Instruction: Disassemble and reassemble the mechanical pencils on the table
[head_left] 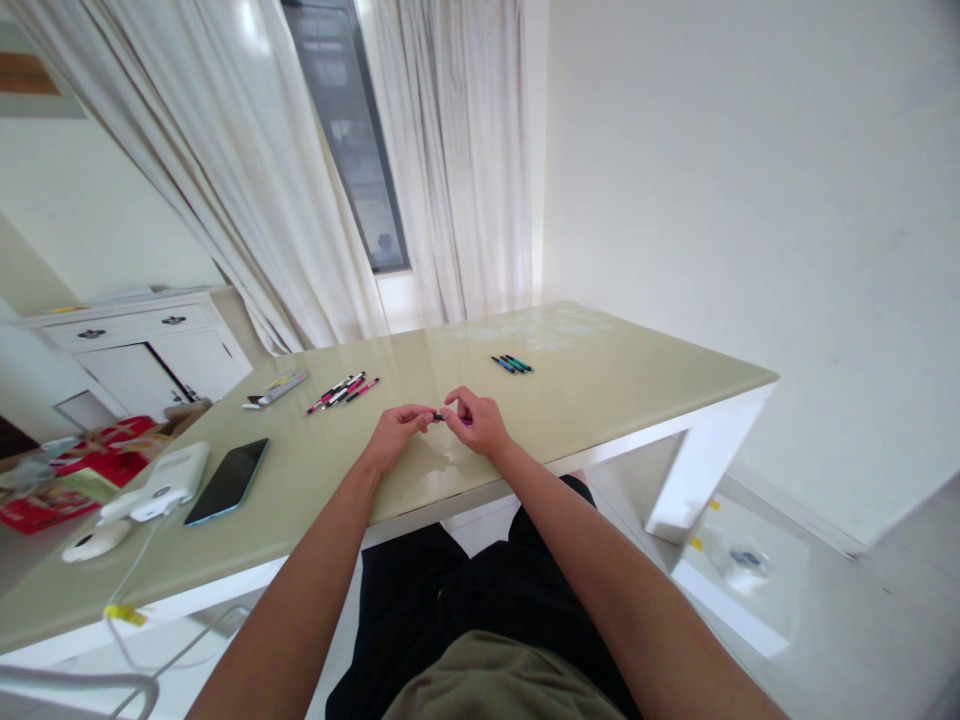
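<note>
One pen (439,417), black and purple, partly hidden: we pinch it between the fingertips of our left hand (391,437) and right hand (484,425), above the table (600,390). Beyond the grip, rightward: blue-green pens (519,363). Left of it: pink, black, white pens (341,393); farther left, phone (228,482).

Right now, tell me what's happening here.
A person's left hand and right hand hold a slim black-and-purple pen-like object between them, near the front edge of the glossy pale olive table. A loose cluster of slim pink, white and black pens lies to the left; slim blue and green pens lie together beyond the hands. A dark rectangular phone lies farther left.
</note>
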